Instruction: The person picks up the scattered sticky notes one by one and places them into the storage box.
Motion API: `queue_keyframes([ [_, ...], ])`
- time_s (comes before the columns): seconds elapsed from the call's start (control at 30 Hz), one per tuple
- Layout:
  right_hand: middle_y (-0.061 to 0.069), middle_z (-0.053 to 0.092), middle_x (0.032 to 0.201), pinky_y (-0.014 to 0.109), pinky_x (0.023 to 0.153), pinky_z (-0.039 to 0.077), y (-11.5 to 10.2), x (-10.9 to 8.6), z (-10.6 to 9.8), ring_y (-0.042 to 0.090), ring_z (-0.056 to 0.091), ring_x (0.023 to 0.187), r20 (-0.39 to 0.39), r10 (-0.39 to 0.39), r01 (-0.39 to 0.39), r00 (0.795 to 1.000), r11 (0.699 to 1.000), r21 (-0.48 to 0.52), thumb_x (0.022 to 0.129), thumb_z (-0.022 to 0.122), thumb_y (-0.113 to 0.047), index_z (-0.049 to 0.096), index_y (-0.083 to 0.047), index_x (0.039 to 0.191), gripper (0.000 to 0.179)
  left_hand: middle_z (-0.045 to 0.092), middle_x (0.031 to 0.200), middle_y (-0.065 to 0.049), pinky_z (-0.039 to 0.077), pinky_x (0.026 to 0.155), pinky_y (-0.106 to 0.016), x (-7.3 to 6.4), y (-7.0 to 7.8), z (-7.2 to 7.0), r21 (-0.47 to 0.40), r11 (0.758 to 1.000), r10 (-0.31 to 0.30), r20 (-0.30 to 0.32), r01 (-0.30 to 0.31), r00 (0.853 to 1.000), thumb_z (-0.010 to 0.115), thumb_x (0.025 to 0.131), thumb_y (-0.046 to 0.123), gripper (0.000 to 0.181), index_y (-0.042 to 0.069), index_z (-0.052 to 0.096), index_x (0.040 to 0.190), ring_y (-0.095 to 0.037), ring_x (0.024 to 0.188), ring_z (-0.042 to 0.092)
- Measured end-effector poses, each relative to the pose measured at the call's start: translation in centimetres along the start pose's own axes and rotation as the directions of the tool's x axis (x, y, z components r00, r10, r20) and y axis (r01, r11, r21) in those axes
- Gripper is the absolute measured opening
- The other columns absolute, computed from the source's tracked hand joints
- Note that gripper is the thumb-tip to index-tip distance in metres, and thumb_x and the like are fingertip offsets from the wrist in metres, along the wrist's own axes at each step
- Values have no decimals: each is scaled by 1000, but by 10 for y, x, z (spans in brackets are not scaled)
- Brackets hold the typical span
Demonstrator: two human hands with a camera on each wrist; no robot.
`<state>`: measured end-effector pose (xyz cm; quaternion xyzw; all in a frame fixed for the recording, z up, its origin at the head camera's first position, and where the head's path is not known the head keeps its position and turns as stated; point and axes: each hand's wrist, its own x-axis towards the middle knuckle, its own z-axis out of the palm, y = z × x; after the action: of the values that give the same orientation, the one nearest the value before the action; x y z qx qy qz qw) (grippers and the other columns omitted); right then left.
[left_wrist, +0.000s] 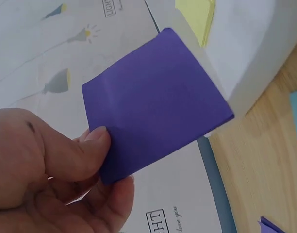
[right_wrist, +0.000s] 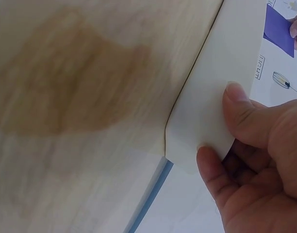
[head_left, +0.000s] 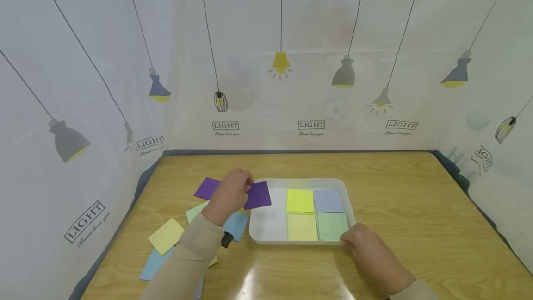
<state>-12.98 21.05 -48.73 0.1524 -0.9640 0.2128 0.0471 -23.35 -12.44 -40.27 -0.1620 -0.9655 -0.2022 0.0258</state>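
Pinching a purple paper square (head_left: 259, 196) by one corner, the left hand (head_left: 230, 195) leaves most of it free at the far-left corner of the white tray (head_left: 268, 224), contact hard to judge; the right hand (head_left: 368, 249) grips the near-right corner, seemingly to steady the tray.

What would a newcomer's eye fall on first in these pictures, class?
First, the deep purple paper square that the left hand pinches at the left end of the white tray. Next, four lighter squares lie in the tray's right part, while the right hand holds the tray's near right corner. Behind, hanging lamps are printed across the pale backdrop.
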Motion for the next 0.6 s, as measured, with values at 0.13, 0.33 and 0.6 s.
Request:
queue_keyframes([
  [0.13,-9,62,78,22,69,53,0,0,-1,2,52,76,-2,-23,23,1000,1000,-3,88,74,-9,76,-14,82,8,60,90,-5,53,76,-33,1,8,4,4,1000,18,78,-19,997,62,94,-3,11,6,68,95,-19,83,55],
  [0.33,-11,62,76,21,65,51,1,1,-3,0,50,75,-10,-84,83,996,996,-13,86,76,-7,76,-14,80,9,59,89,-2,50,74,-31,4,13,12,-12,1000,0,182,2,983,62,94,-5,16,9,67,88,-18,83,53],
  [0.6,-10,66,75,21,65,52,1,2,-3,2,54,74,-14,-117,116,993,992,-46,82,79,-8,78,-13,80,6,56,87,-2,50,72,-30,5,17,18,-24,1000,18,194,-13,981,61,96,-2,15,10,68,89,-18,81,52],
])
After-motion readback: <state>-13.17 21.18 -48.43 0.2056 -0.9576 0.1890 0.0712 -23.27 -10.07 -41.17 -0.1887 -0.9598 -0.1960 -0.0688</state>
